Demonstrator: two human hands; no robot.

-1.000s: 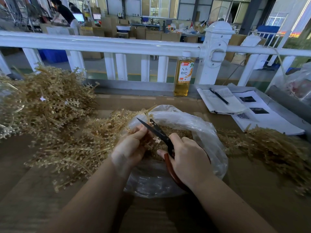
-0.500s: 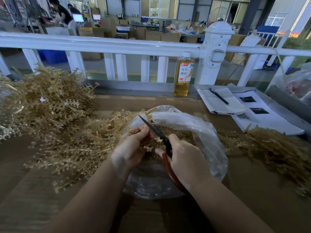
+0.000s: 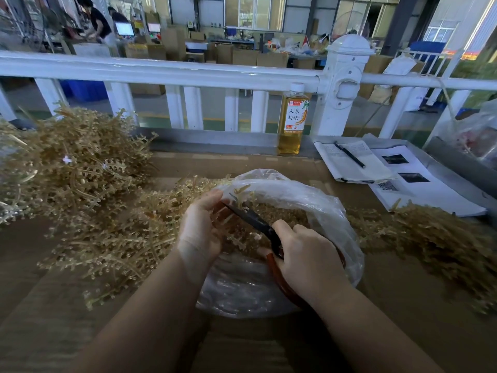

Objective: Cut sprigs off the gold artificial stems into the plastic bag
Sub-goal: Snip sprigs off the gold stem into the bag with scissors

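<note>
Scissors (image 3: 252, 219) gripped by right hand (image 3: 309, 251) snip a gold stem (image 3: 236, 193) pinched by left hand (image 3: 200, 230) above the plastic bag (image 3: 336, 211); blades near fingertips risk a nick, or sprigs scattering beside the bag.

A clear plastic bag (image 3: 336, 211) lay open on the table, holding a bed of cut gold sprigs (image 3: 285, 214). Heaps of uncut gold stems (image 3: 80, 170) lay piled to its left, with another heap at its right.

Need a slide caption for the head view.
Right hand scissors a gold stem held by left hand over the plastic bag.
</note>
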